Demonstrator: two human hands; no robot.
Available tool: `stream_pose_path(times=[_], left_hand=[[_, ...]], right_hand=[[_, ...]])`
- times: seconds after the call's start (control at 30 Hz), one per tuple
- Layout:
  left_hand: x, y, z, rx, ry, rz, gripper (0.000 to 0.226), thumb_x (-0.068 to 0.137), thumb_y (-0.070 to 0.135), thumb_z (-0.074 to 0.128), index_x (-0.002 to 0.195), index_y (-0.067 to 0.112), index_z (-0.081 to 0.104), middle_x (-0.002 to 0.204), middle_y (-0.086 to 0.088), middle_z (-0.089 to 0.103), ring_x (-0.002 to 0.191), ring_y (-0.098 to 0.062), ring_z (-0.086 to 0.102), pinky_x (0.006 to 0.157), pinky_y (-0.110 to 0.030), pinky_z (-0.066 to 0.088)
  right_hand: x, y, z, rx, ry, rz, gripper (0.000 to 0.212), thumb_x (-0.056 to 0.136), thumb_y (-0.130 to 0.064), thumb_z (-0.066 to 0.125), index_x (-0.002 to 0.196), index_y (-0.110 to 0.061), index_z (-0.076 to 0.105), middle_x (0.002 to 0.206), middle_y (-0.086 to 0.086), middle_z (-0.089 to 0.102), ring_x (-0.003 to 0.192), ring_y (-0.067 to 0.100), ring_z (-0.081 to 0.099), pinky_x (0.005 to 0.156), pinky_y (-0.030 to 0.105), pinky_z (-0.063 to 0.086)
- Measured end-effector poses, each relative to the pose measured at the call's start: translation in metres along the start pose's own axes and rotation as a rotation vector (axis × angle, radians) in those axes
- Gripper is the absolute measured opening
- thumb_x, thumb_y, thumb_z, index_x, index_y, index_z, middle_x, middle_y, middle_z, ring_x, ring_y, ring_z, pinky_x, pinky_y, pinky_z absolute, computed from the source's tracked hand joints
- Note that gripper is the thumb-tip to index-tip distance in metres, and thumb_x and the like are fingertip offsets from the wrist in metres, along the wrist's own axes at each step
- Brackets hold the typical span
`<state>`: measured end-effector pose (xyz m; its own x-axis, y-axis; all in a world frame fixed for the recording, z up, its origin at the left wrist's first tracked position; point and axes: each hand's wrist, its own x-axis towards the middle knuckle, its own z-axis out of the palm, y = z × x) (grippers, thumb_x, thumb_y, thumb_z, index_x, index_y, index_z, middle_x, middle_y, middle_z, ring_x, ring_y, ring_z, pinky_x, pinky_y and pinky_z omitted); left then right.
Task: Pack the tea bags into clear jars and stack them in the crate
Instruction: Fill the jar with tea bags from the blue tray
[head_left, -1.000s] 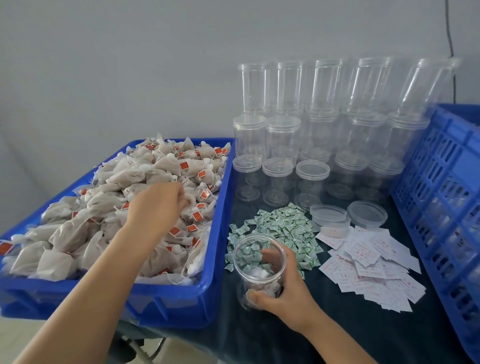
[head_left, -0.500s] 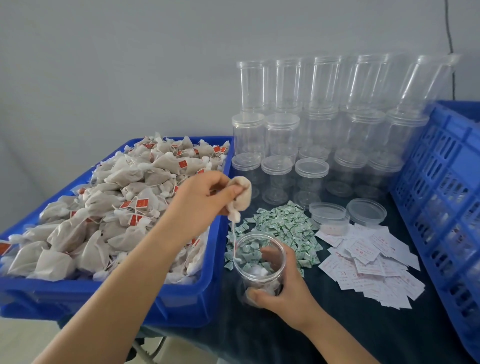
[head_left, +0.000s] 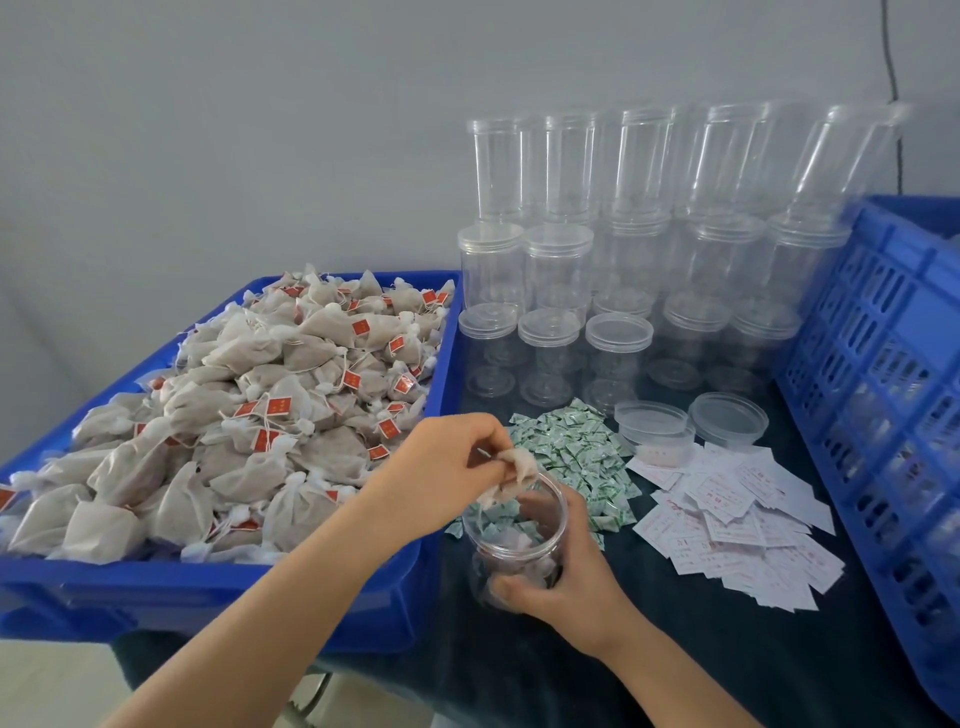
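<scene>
Clear jar (head_left: 514, 540) sat straight below my left hand (head_left: 441, 478), whose fingers (head_left: 480, 441) pinched one tea bag (head_left: 511, 475) hanging lengthwise at the mouth. My right hand (head_left: 566, 587) gripped the jar's wall on the tabletop (head_left: 675, 649). Drop looked short, straight down.

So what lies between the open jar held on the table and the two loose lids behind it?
In the head view, the heap of small green-and-white sachets lies between the open jar and the two loose lids, on the dark cloth.
</scene>
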<state>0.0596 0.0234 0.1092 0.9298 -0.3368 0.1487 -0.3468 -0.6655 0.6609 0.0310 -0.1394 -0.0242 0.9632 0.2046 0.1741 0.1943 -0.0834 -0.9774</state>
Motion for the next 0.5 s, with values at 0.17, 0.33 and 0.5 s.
stream_pose_path(times=[0.17, 0.33, 0.5], left_hand=[[-0.005, 0.006, 0.008, 0.369, 0.035, 0.171, 0.004, 0.088, 0.021, 0.06, 0.091, 0.024, 0.062, 0.085, 0.016, 0.055, 0.081, -0.004, 0.043, 0.073, -0.022, 0.04], [-0.008, 0.014, 0.015, 0.501, -0.031, 0.269, 0.009, 0.09, 0.02, 0.053, 0.092, 0.024, 0.06, 0.093, 0.012, 0.057, 0.091, -0.006, 0.044, 0.07, -0.019, 0.032], [-0.002, 0.021, 0.019, 0.652, -0.132, 0.255, 0.017, 0.092, 0.018, 0.047, 0.1, 0.018, 0.062, 0.101, 0.004, 0.061, 0.098, -0.016, 0.053, 0.079, -0.031, 0.045]], right_hand=[[-0.001, -0.002, -0.001, 0.025, -0.008, -0.011, 0.089, 0.064, -0.022, 0.082, 0.134, -0.038, 0.031, 0.123, -0.021, 0.058, 0.113, 0.001, 0.061, 0.085, 0.012, 0.048], [-0.001, -0.002, -0.002, 0.025, -0.02, -0.025, 0.086, 0.066, -0.02, 0.08, 0.134, -0.036, 0.029, 0.119, -0.03, 0.058, 0.111, -0.002, 0.061, 0.084, 0.01, 0.048], [-0.001, -0.003, -0.002, 0.023, -0.023, -0.021, 0.086, 0.066, -0.021, 0.081, 0.133, -0.035, 0.029, 0.118, -0.034, 0.056, 0.112, -0.006, 0.058, 0.085, 0.009, 0.047]])
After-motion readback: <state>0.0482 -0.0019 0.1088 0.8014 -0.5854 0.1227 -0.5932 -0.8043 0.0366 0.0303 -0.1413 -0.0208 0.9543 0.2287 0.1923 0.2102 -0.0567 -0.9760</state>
